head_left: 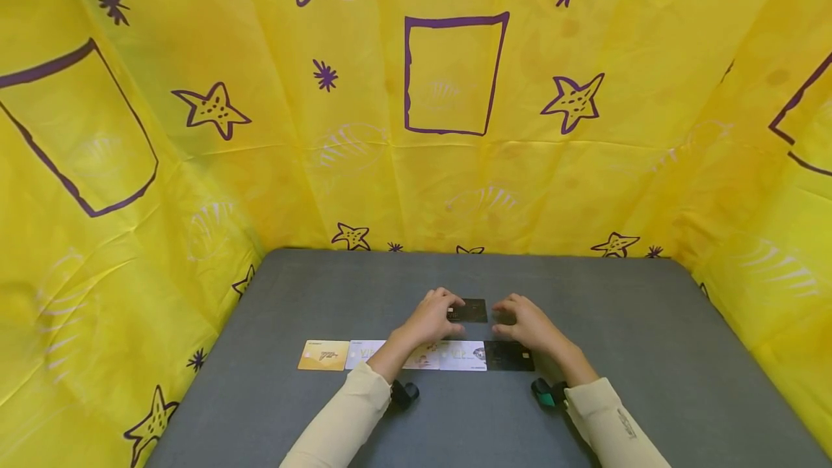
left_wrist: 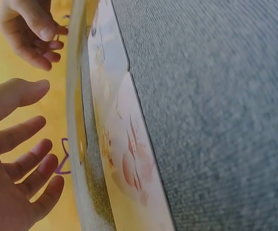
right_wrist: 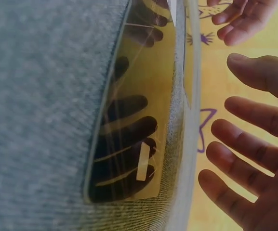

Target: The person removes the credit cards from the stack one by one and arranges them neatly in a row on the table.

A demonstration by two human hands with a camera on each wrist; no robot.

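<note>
A black card [head_left: 473, 310] lies on the grey table behind a row of cards. My left hand [head_left: 429, 318] hovers at its left end, fingers spread and covering part of it in the head view; whether they touch it I cannot tell. To the card's right, my right hand [head_left: 531, 325] is held with loosely bent, spread fingers and nothing in them. The row, from the left, has a gold card [head_left: 323, 355], a white VIP card [head_left: 361, 349], a white card with reddish pattern [left_wrist: 134, 159] partly behind my left wrist, another white VIP card [head_left: 463, 356] and a glossy black card [right_wrist: 129, 120].
The grey table [head_left: 312, 417] runs to its rounded back corners. Yellow cloth [head_left: 455, 186] with purple starfish drawings encloses the back and both sides. Dark straps with small devices [head_left: 406, 394] sit at both wrists, below pale sleeves [head_left: 344, 414].
</note>
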